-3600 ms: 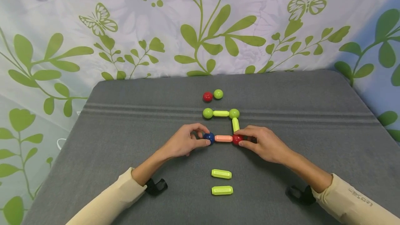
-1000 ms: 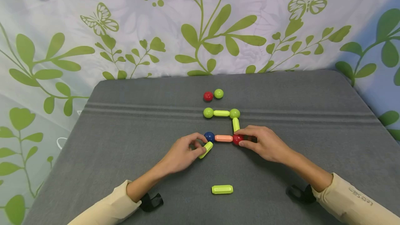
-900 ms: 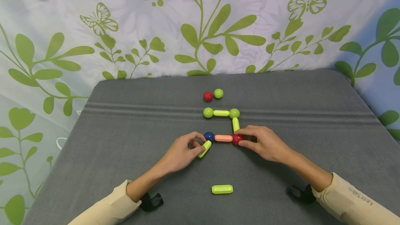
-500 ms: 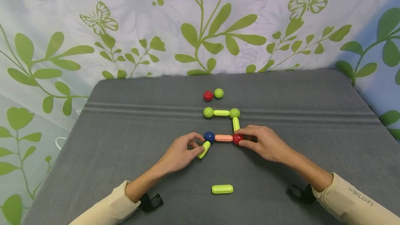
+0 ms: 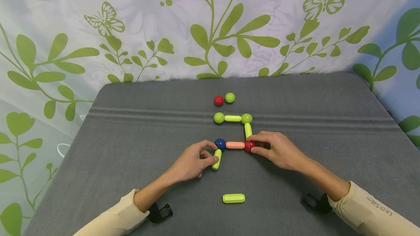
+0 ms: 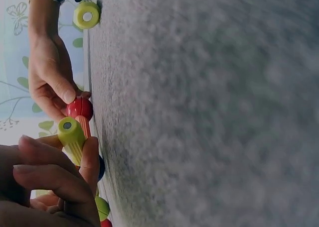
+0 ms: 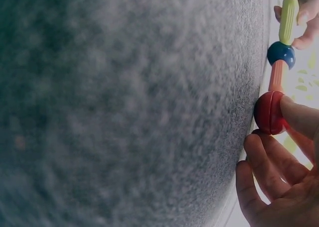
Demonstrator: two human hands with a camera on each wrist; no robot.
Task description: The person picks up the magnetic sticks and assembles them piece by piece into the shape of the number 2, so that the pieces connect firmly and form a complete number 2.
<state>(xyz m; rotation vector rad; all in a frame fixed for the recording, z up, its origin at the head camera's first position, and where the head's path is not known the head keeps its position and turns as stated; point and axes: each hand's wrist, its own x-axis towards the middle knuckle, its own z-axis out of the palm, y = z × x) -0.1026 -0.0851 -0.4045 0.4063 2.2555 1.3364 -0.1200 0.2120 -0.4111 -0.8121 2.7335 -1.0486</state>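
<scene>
My left hand (image 5: 191, 159) pinches a yellow-green magnetic rod (image 5: 217, 160) between thumb and fingers. The rod's upper end meets a blue ball (image 5: 220, 144), and its free end shows a metal disc in the left wrist view. From the blue ball an orange rod (image 5: 235, 145) runs to a red ball (image 7: 269, 112), which my right hand (image 5: 279, 150) grips by thumb and fingertips. Above the red ball a second yellow-green rod (image 5: 248, 130) leads up to a green ball (image 5: 247, 118). Another yellow-green rod (image 5: 233, 118) joins that to a green ball (image 5: 219, 117) on the left.
A loose red ball (image 5: 218, 100) and a loose green ball (image 5: 230, 97) lie side by side behind the chain. Nearer the front lies a single yellow-green rod (image 5: 233, 198). Everything sits on a grey cloth-covered table (image 5: 137, 119) before a leaf-patterned curtain (image 5: 147, 21).
My left hand has let go of the blue ball, picked up one front rod and brought it to that ball. The rod has since swung to point more toward the front. My right hand stays put.
</scene>
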